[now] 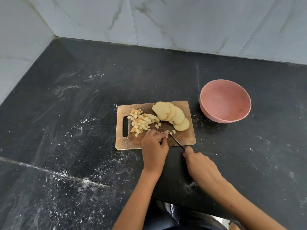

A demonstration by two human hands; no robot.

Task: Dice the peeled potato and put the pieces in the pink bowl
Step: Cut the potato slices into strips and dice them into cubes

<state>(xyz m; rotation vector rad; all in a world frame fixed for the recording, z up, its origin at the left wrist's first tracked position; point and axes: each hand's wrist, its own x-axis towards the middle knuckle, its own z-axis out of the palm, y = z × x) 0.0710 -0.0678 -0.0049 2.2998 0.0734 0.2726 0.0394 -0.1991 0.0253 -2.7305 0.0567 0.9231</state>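
A wooden cutting board (184, 138) lies on the dark counter. Several round potato slices (171, 114) overlap at its far right. A heap of diced potato (142, 121) sits near the handle slot on its left. My left hand (153, 146) pinches a few small potato pieces (167, 132) at the board's near edge. My right hand (198, 161) grips the handle of a knife (177, 141), whose blade tip rests beside those pieces. The pink bowl (225, 103) stands right of the board with nothing visible inside.
The black counter (83, 113) is dusted with white specks and runs back to marble-tiled walls (149, 19) at the left and rear. Its front edge lies just below my forearms.
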